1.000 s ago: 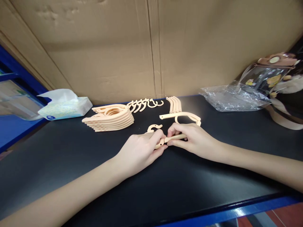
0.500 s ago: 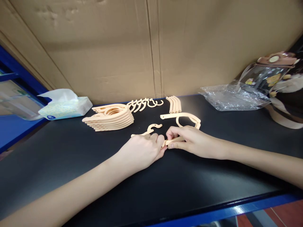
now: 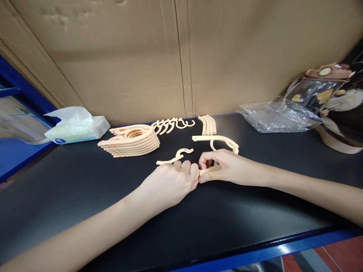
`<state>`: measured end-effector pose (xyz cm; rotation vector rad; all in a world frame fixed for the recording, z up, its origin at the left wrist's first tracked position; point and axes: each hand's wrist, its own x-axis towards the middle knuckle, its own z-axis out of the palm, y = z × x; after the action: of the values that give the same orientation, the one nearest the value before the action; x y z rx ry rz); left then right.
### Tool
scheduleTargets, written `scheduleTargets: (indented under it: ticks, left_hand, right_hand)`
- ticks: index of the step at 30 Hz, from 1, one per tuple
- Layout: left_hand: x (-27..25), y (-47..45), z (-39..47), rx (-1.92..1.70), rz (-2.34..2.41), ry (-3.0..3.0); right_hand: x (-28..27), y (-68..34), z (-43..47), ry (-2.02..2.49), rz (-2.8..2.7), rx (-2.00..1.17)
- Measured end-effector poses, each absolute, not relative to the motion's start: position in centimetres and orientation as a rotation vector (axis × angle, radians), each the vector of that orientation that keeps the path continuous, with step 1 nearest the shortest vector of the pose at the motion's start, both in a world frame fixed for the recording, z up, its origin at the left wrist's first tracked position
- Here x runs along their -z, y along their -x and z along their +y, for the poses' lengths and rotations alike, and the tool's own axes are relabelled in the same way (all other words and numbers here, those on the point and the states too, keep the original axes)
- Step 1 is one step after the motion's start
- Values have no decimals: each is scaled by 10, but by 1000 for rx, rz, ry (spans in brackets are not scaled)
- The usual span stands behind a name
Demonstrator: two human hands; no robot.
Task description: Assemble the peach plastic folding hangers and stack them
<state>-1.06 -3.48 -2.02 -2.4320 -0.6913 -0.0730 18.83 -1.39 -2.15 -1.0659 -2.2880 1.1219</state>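
My left hand and my right hand meet over the black table. Between them is a beige plastic hanger piece, mostly covered by my fingers. My left fist wraps round its left end, while my right thumb and fingers pinch it from the right. Just beyond my left knuckles lies a hanger piece with a hook. Behind my right hand rests a curved hanger arm, joined or laid against a rounded part that my hand partly covers.
Left of centre stands a stack of folded hangers. Loose hooks and several hanger arms lie at the back. A tissue pack is far left; a clear plastic bag and a bottle are on the right. Cardboard stands behind.
My hands have shifted slightly, and the left hand's fingers have closed further over the hanger piece. More of the hooked piece shows beyond my left hand. The view has moved a little.
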Motion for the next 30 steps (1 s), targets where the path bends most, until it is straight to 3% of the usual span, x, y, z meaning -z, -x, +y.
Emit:
scheduleTargets:
  ticks: [20, 30]
  left_hand:
    - [6, 16, -36, -29, -1083, 2967]
    - [1, 17, -37, 134, -1316, 3139]
  right_hand:
    - [22, -191, -5, 989, -2289, -1287]
    - [20, -190, -6, 998, -2261, -1288]
